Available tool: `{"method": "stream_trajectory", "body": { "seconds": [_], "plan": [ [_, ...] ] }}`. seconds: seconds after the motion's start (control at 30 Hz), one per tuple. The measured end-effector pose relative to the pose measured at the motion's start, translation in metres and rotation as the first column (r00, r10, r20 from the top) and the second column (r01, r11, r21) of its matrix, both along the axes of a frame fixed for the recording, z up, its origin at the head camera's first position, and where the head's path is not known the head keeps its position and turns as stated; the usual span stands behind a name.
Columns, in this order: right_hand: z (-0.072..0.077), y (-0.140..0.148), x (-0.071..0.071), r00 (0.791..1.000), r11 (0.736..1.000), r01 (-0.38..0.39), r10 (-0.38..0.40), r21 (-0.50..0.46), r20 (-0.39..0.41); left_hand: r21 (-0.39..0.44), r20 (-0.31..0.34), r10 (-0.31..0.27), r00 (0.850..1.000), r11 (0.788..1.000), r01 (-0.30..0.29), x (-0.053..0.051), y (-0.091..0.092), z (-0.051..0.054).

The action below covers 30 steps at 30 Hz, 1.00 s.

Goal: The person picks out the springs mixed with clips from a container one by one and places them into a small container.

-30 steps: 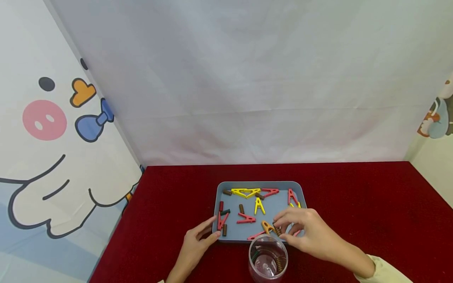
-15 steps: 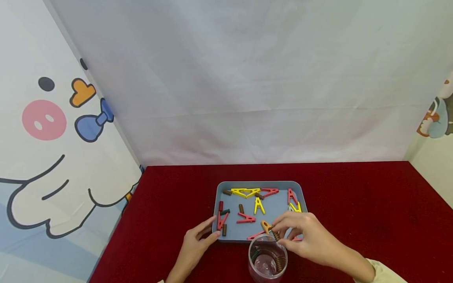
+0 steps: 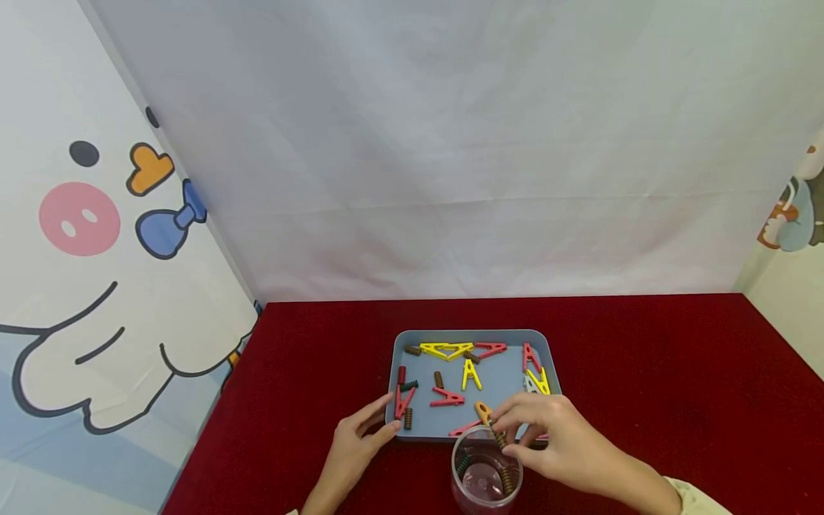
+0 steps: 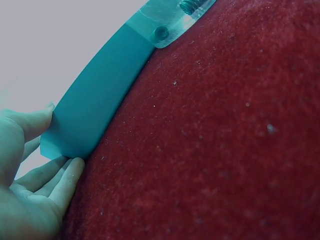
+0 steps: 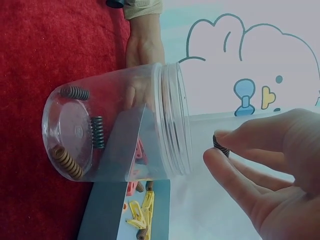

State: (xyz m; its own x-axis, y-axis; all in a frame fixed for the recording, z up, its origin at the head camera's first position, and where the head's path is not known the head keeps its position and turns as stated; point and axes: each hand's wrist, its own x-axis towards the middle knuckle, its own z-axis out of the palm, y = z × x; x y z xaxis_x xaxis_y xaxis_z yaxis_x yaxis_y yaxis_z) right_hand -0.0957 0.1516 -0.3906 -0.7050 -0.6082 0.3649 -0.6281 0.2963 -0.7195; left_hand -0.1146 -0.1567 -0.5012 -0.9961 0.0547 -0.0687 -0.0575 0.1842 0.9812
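Observation:
My right hand [image 3: 556,436] pinches a small dark coil spring [image 5: 221,145] between thumb and fingertips, at the mouth of a clear plastic jar [image 3: 487,501]. Inside that jar, a green spring [image 5: 97,132] and two brownish springs [image 5: 67,162] lie near the bottom. At the left edge of a blue-grey tray [image 3: 502,335], my left hand [image 3: 357,436] holds the near corner, thumb at the rim and fingers low on the side. Loose brown springs [image 3: 438,380], red clip halves [image 3: 448,398] and yellow clip halves [image 3: 471,374] lie scattered in the tray.
An orange clip piece [image 3: 483,411] lies in the tray just behind the jar rim. A dark red cloth [image 3: 650,379] covers the table. Behind it hangs a pale curtain [image 3: 489,143], with a cartoon-printed sheet [image 3: 84,286] at the left.
With the spring between its fingers, my right hand has moved left and nearer, from over the tray to the jar's rim. My left hand has stayed at the tray.

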Motion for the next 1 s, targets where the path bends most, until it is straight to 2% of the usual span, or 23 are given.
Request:
{"method": "stream_trajectory", "body": {
  "seconds": [0.4, 0.7, 0.9, 1.0],
  "plan": [
    [-0.0002, -0.0026, 0.0058, 0.995, 0.999, -0.026, 0.022, 0.04, 0.097, -0.022, 0.003, 0.003, 1.0, 1.0, -0.003, 0.0012, 0.0008, 0.0001],
    [-0.0027, -0.0056, 0.0064, 0.993, 0.994, -0.097, 0.093, 0.053, 0.077, -0.021, 0.005, 0.005, 1.0, 1.0, -0.005, 0.0002, 0.0001, -0.0026],
    [-0.0045, -0.0066, 0.0065, 0.992, 0.991, -0.104, 0.097, 0.088, 0.077, -0.017, 0.01, 0.003, 1.0, 1.0, -0.003, 0.0, 0.0001, -0.0032],
    [-0.0061, -0.0073, 0.006, 0.993, 0.991, -0.109, 0.106, 0.078, 0.048, -0.014, 0.011, 0.003, 1.0, 1.0, -0.003, 0.0, 0.0001, -0.0033]
  ]
}}
